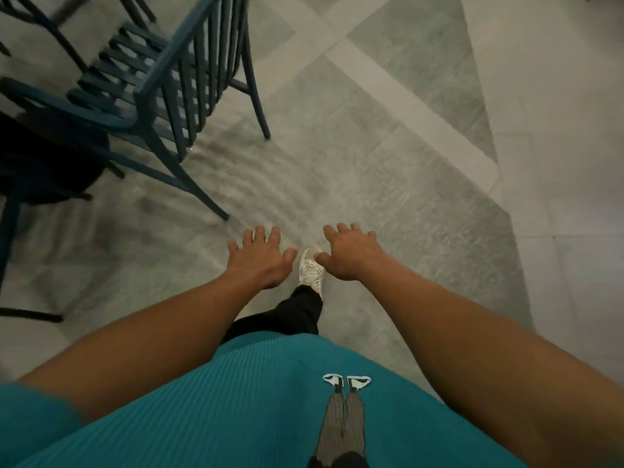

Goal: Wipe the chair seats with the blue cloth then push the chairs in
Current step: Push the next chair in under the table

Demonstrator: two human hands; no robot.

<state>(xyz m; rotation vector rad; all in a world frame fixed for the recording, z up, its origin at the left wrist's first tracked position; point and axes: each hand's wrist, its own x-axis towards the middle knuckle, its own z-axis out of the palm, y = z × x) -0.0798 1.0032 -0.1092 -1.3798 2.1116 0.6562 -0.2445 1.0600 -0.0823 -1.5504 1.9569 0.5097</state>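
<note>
Fingers spread, my left hand (258, 256) and right hand (349, 253) hang empty, palms down, above the tiled floor (388, 157). One blue slatted chair (162, 82) stands ahead to my left, well apart from both hands.

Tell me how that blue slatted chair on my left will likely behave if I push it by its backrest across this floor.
The blue chair looks rigid, so it should move as one piece. Its thin legs rest on smooth floor tiles, so it will probably slide. The slatted frame looks fairly light; a high push might tip it. Both hands, left and right, are empty.
</note>
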